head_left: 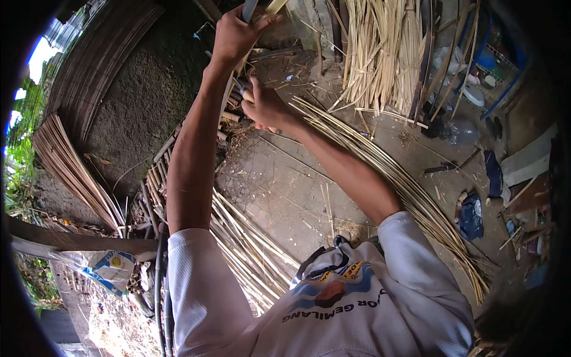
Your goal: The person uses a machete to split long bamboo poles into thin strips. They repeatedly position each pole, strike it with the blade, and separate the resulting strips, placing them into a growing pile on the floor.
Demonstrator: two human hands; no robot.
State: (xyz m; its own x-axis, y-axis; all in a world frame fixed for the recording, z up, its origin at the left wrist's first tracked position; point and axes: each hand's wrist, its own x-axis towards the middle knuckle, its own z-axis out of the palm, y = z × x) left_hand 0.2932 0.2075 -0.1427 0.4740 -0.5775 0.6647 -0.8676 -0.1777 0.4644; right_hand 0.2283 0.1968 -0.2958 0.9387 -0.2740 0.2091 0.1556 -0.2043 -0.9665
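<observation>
Near the top edge my left hand [234,38] is raised and closed on a long bamboo strip [275,6]. The strip shows pale on one face beside a grey-green length above the hand, and it runs down past my left wrist. My right hand [266,108], lower and to the right, is wrapped round the handle of a knife [242,89]. Its blade points up and left, close against the bamboo by my left forearm. Part of the blade and of the strip is hidden behind my hands and forearm.
Pale split strips [380,53] stand bundled at the far right. Long thin strips [380,157] lie across the ground under my right arm, others [244,238] near my left. Cut bamboo pieces [157,175] line the left. A blue-framed rack [491,71] stands at the right.
</observation>
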